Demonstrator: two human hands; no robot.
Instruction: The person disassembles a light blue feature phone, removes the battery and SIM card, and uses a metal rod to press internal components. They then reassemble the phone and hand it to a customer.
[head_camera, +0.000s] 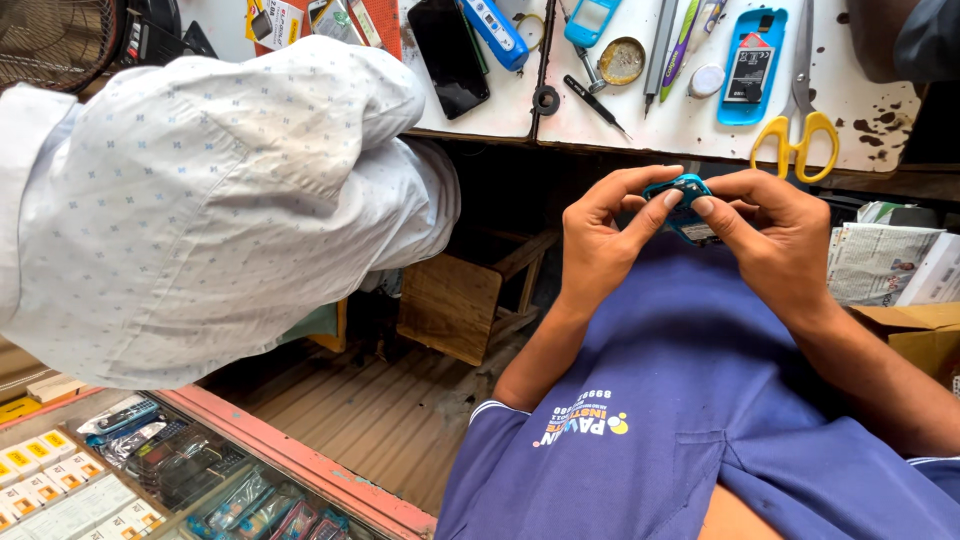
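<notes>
Head view: left hand (600, 240) and right hand (765, 235) pinch together on small blue plastic phone casing (688, 190), held over lap (below white workbench (700, 125)). Casing looks partly worked; yellow-handled scissors (798, 130) lie untouched.

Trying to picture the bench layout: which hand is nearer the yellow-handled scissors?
Right. The right hand sits just below the yellow-handled scissors; the left hand is farther off, to the side, both gripping the small blue phone.

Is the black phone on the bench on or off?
It looks off: the black phone lies face up on the white bench with a dark, blank screen. Whether it is powered down or just asleep, cannot tell.
</notes>
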